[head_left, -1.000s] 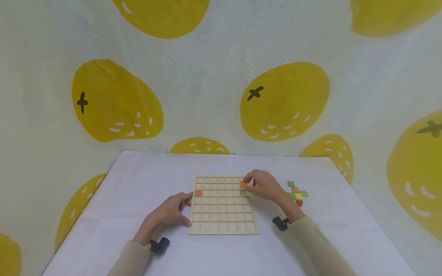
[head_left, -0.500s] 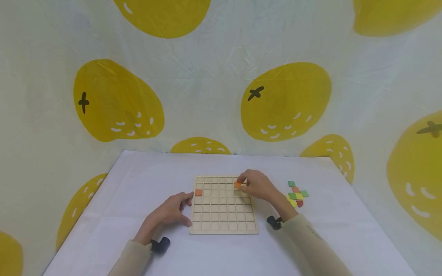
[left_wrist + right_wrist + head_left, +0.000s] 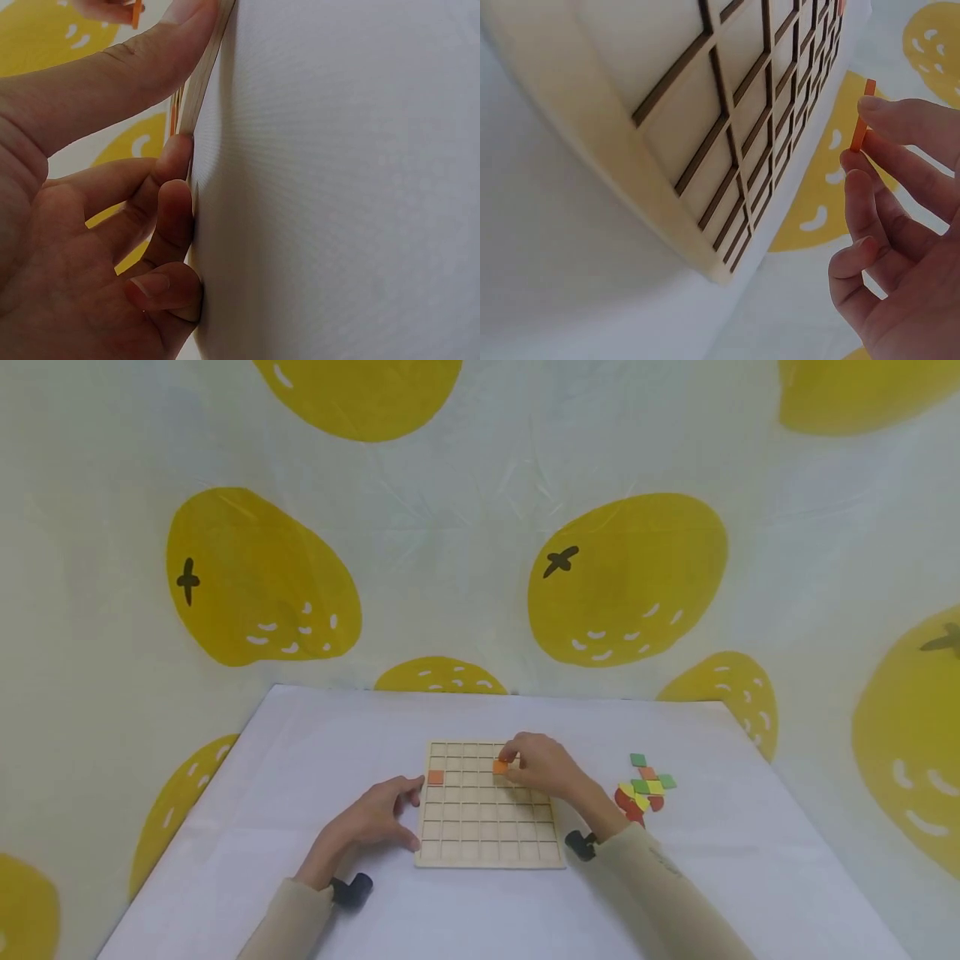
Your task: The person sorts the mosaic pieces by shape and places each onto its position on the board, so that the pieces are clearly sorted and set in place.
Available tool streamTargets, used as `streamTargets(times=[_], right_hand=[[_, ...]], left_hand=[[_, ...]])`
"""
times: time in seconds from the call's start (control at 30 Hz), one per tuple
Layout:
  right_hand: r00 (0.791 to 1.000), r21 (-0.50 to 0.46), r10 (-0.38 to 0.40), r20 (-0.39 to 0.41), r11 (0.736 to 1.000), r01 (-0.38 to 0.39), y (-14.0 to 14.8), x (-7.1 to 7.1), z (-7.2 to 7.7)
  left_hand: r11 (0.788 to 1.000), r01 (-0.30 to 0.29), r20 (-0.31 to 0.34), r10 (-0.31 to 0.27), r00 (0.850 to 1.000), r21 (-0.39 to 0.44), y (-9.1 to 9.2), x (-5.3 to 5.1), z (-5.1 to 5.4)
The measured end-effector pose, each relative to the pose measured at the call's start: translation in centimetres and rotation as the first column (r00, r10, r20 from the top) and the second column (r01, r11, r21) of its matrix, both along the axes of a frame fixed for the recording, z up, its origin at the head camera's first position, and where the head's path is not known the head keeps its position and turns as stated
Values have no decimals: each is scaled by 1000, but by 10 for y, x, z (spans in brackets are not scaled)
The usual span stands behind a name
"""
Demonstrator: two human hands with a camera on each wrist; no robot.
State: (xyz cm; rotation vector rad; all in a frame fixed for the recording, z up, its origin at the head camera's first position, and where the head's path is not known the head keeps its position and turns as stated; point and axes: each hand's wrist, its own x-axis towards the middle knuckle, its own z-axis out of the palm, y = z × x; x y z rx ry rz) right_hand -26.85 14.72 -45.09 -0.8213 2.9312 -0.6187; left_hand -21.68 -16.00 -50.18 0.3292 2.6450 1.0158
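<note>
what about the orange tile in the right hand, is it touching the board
No, the right wrist view shows the orange tile pinched in the right hand, visibly apart from the board.

Count was one gridded board (image 3: 480, 814), two hands (image 3: 378, 814), two orange tiles (image 3: 436, 777) at the board, three green tiles (image 3: 637, 760).

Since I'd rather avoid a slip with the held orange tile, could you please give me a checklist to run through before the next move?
1. Held tile gripped: ok, pinched by the right hand.
2. Wooden board braced: ok, the left hand touches its left edge.
3. Held tile seated in a cell: not ok, it is raised above the board.
4. Held tile lined up with one cell: cannot tell from these angles.
5. Placed orange tile within its cell: ok, in the leftmost column.
6. Loose pieces off the board: ok, they lie to its right.
</note>
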Motion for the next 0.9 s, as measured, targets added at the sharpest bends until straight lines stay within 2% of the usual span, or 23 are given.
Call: streamTargets(times=[0.27,0.6,0.9], right_hand=[[1000,29,7,13,1000,-7,-15,-3,-4],[998,12,27,54,1000,-28,-29,-5,-7],[995,17,24,97,1000,-25,-43,-5,-7]], left_hand=[[1000,10,-10,-10,1000,-23,1,-1,0],[1000,-8,1,8,1000,-25,3,-1,1],[1000,1,-3,-1,1000,-31,2,-3,-2]])
